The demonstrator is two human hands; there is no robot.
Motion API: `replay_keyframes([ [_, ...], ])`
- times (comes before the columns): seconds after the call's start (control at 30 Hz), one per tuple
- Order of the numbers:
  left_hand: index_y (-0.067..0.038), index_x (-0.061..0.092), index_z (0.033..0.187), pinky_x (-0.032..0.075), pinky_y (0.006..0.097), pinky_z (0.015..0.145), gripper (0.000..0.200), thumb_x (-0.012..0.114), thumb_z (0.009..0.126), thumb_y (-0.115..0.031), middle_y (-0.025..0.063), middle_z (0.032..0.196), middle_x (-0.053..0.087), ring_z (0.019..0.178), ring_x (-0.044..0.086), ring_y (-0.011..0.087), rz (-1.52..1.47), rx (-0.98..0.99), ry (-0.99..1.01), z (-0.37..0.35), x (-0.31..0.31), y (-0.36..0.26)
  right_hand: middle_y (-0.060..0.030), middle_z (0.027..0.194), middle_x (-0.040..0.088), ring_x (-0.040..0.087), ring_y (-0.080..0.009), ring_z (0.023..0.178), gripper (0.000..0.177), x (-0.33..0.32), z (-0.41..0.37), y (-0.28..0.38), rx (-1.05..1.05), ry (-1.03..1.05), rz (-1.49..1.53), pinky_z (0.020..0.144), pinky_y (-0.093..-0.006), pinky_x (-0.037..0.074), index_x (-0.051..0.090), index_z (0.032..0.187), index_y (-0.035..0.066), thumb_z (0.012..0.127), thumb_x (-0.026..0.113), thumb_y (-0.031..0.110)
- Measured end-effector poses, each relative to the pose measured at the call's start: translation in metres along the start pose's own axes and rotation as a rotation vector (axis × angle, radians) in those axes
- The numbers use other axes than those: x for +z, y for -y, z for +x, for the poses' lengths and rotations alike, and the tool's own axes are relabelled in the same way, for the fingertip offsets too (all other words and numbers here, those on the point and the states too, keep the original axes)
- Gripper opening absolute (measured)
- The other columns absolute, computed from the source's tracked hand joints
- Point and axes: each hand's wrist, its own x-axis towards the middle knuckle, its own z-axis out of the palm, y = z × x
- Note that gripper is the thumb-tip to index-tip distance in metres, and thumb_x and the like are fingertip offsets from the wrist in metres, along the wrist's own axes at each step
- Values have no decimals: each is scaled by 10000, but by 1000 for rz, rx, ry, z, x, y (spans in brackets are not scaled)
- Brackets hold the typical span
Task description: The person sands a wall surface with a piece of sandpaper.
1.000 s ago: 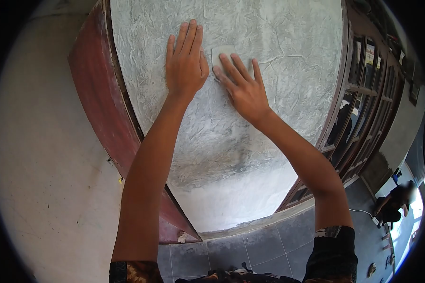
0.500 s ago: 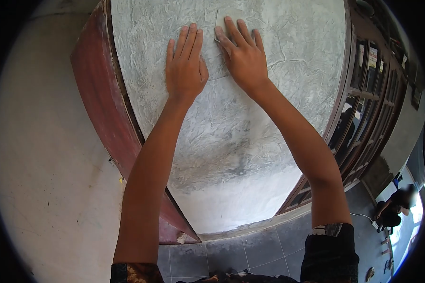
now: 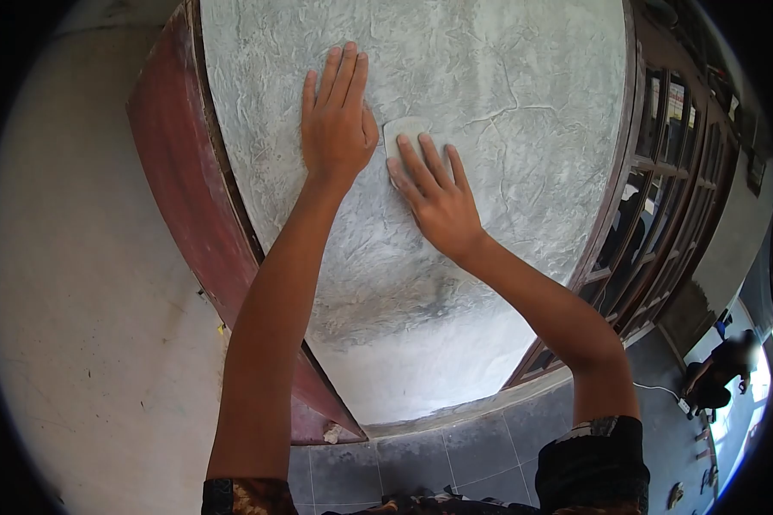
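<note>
My left hand (image 3: 337,124) lies flat on the rough grey plastered wall (image 3: 541,51), fingers stretched upward and thumb out to the side; it holds nothing. Lower and to the right, my right hand (image 3: 438,193) presses a pale sheet of sandpaper (image 3: 408,129) against the same wall. The sheet's top and left edges show past the fingertips; the rest is hidden under the palm. Raised ridges and thin crack-like lines run across the plaster around both hands.
A red-brown wooden frame (image 3: 180,163) borders the wall at left. At right is a brown window frame with glass panes (image 3: 661,172). Dark grey floor tiles (image 3: 412,455) lie below. Another person (image 3: 717,373) crouches at far right near a white cable (image 3: 657,389).
My right hand has slid down the wall with the sandpaper, from above to below the left fingertips' level. The left hand stays in place. The crouching person has shifted slightly.
</note>
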Motion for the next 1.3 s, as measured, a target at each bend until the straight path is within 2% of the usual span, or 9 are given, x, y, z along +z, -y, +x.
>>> replay_keyframes([
  [0.17,-60,498,1519,226,522,1254,620,481,900,-41,94,1621,445,1537,349,270,9,-6,16,1,-2,-1,-89,1548,507,463,-326,1434,424,-10,91,-44,84,-176,-66,1147,-644,347,632,1385,141,962,614,130],
  [0.37,-58,504,1515,227,519,1254,605,479,910,-55,105,1611,457,1535,355,270,8,1,2,1,-1,0,-78,1634,418,403,-289,1499,428,3,-7,4,24,55,44,1162,-669,327,655,1367,167,944,621,108],
  [0.5,-54,495,1522,219,516,1257,599,488,924,-81,119,1610,456,1533,355,282,-51,-10,-1,-3,-1,2,-19,1633,420,376,-252,1512,465,-4,59,-31,27,-40,-2,1198,-670,277,630,1413,238,954,631,160],
  [0.7,-37,470,1538,253,509,1246,598,515,951,-144,158,1605,448,1519,374,302,-258,167,29,11,-11,-5,-9,1636,416,377,-239,1513,518,-6,111,-62,-97,37,-96,1219,-638,273,582,1458,182,950,682,203],
  [0.87,-95,495,1527,292,483,1234,588,615,971,-243,78,1615,452,1495,412,256,-91,163,-8,34,-5,2,-30,1652,384,328,-233,1535,540,-18,97,-92,-155,-46,193,1276,-503,228,478,1525,68,1008,553,203],
  [1.0,1,493,1497,220,574,1238,555,510,953,-110,163,1621,415,1519,349,345,-70,41,162,40,-1,-1,-30,1656,380,336,-235,1530,532,-13,84,-118,-186,-94,124,1274,-481,228,464,1544,108,1037,515,261],
  [1.07,-142,553,1491,305,480,1227,507,621,999,-247,26,1596,483,1485,428,238,191,135,48,20,7,-1,-30,1644,403,352,-235,1524,521,-8,79,-120,-180,-132,123,1265,-492,240,492,1524,114,1024,529,255],
  [1.17,-167,535,1513,301,526,1218,489,566,1026,-198,31,1612,463,1504,401,265,123,-20,170,-56,2,-46,-29,1616,451,387,-233,1507,502,-4,74,-121,-160,-191,126,1248,-517,261,548,1480,122,993,559,242],
  [1.3,-170,531,1517,308,545,1207,493,575,1027,-193,38,1611,464,1500,408,263,186,-81,178,-38,12,-63,-26,1583,497,429,-230,1484,499,2,73,-123,-149,-256,125,1231,-548,282,599,1431,130,940,595,215],
])
